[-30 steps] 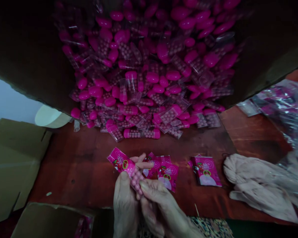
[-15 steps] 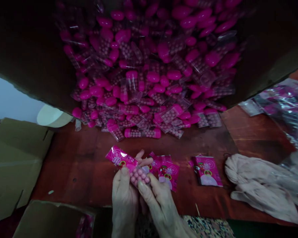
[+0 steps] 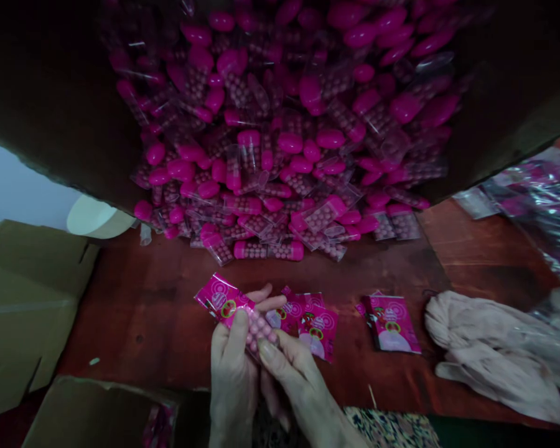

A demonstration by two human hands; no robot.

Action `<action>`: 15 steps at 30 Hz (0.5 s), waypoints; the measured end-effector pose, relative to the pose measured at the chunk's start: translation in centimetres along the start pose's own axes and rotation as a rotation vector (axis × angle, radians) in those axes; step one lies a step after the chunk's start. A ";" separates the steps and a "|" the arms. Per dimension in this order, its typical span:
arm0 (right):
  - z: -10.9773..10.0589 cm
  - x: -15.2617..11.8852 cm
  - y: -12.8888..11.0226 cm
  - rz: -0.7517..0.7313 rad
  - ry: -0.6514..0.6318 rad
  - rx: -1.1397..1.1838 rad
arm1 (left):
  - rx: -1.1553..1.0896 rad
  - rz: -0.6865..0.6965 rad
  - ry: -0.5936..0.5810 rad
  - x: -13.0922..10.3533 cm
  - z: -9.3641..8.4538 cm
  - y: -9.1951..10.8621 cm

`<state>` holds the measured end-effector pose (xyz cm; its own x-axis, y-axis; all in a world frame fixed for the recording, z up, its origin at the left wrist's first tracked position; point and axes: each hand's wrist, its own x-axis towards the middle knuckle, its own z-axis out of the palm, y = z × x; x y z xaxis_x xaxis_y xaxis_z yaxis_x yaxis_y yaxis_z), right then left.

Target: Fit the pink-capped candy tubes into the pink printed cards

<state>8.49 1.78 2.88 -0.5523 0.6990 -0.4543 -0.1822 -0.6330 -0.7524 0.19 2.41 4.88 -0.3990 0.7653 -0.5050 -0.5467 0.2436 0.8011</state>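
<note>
Near the table's front, my left hand [image 3: 233, 370] pinches a pink printed sleeve [image 3: 221, 298] under its thumb, where the sleeve meets a small clear candy container [image 3: 260, 330] full of pale pink balls. Two fingers of that hand stretch out behind the container. My right hand [image 3: 301, 376] grips the container's lower right end between thumb and index finger. The container's end is partly hidden by the fingers. Whether the container reaches inside the sleeve is hard to make out. Just right of my hands lie several flat pink printed sleeves [image 3: 317, 330] on the wood.
A big heap of pink-capped candy containers [image 3: 289, 143] spills from a dark box onto the reddish table [image 3: 168, 298]. More sleeves [image 3: 394, 323] and a pale cloth [image 3: 485, 348] lie right, beside shiny plastic bags [image 3: 541, 205]. Cardboard boxes [image 3: 28, 311] and a pale bowl [image 3: 96, 216] stand left.
The printed sleeve has turned flatter to view and shifted slightly left. My left thumb has moved a little right, onto the join with the container. My right hand keeps its grip.
</note>
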 end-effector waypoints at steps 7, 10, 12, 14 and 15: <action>-0.1 -0.4 0.6 -0.196 0.217 -0.259 | -0.062 -0.115 0.008 0.0 0.4 -0.8; -0.3 -0.4 0.3 -0.163 0.132 -0.209 | -0.103 -0.151 -0.054 -0.1 -0.1 -0.9; -0.3 -0.4 0.0 -0.117 0.067 -0.128 | -0.128 -0.131 -0.099 0.0 -0.5 -0.7; -0.2 -0.4 -0.2 -0.094 0.015 -0.055 | -0.134 -0.095 -0.145 0.0 -0.7 -0.4; -0.1 -0.5 -0.2 -0.092 -0.010 -0.043 | -0.133 -0.087 -0.165 0.0 -0.7 -0.2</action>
<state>8.89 1.61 3.17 -0.5425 0.7504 -0.3776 -0.1975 -0.5509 -0.8109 -0.21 1.88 4.48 -0.2264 0.8343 -0.5027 -0.6706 0.2408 0.7016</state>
